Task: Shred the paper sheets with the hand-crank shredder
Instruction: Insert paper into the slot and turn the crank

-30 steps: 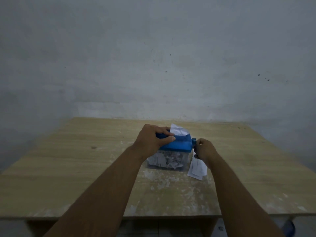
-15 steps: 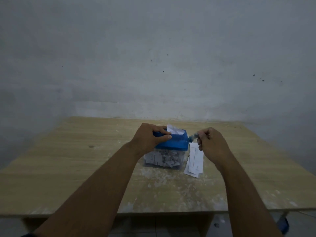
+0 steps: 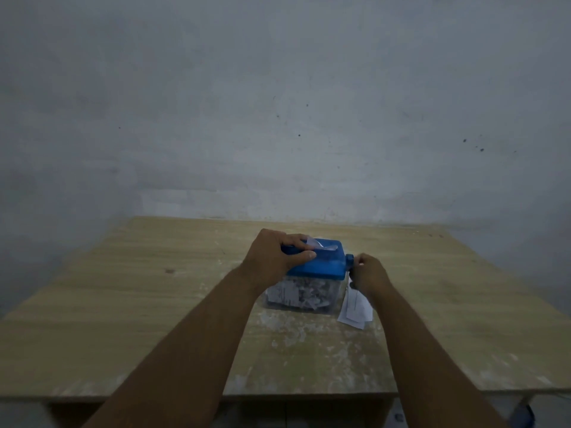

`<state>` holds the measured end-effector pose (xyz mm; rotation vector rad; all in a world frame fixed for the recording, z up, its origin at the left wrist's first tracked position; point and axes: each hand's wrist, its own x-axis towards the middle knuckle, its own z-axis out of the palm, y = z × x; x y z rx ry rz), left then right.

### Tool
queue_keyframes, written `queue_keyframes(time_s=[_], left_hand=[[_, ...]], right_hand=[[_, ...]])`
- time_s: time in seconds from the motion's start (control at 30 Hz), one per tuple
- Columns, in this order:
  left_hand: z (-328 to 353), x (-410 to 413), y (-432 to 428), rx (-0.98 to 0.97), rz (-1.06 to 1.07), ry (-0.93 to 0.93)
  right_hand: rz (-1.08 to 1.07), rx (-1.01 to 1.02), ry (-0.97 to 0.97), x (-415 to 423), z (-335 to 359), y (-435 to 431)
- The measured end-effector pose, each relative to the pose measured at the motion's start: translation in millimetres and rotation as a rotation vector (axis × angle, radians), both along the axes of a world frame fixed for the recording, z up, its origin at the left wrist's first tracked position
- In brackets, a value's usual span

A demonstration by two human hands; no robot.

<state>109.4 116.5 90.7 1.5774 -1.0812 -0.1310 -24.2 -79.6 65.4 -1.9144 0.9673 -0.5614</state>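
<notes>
Head view. Shredder point(image 3: 321, 267) stands on the table point(image 3: 154, 304), near the middle and a little to the right, blue top over a clear bin point(image 3: 299, 295).

Left hand point(image 3: 275, 261) grips the shredder's top at its left end, thumb along the near edge and fingers curled over the far side. Likely purpose: to pin the light box down so that cranking does not tip or slide it. The grip sits clear of the slot, so the feed is not blocked.

Right hand point(image 3: 367, 274) is closed around the crank point(image 3: 349, 260) on the shredder's right side. Only the blue hub shows; the handle is hidden in the fingers.

Sheet point(image 3: 321, 244) stands in the slot with only a short, bent edge above the top, so it looks mostly fed through. Bin holds a heap of white shreds, roughly half full, though that is hard to judge.

Spare sheets point(image 3: 355, 310) lie flat on the table just beside the bin's right side, partly under the right wrist. That puts them within reach of the cranking hand for the next feed.

Judgement: mid-task, with one sheet nearly done and a few waiting.
</notes>
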Motion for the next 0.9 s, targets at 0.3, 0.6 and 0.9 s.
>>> queue_keyframes(time_s=[0.3,0.6,0.9], left_hand=[[-1,2,-3,0.009,-0.008,0.008],[0,5,0,0.033,-0.021,-0.029],[-4,4,-1,-0.017,-0.021,0.001]], right_hand=[[-0.078,-0.041,-0.134,-60,-14,53],[0.038,-0.222,-0.196,-41,67,24],[0.051,-0.212,-0.036,10,40,-11]])
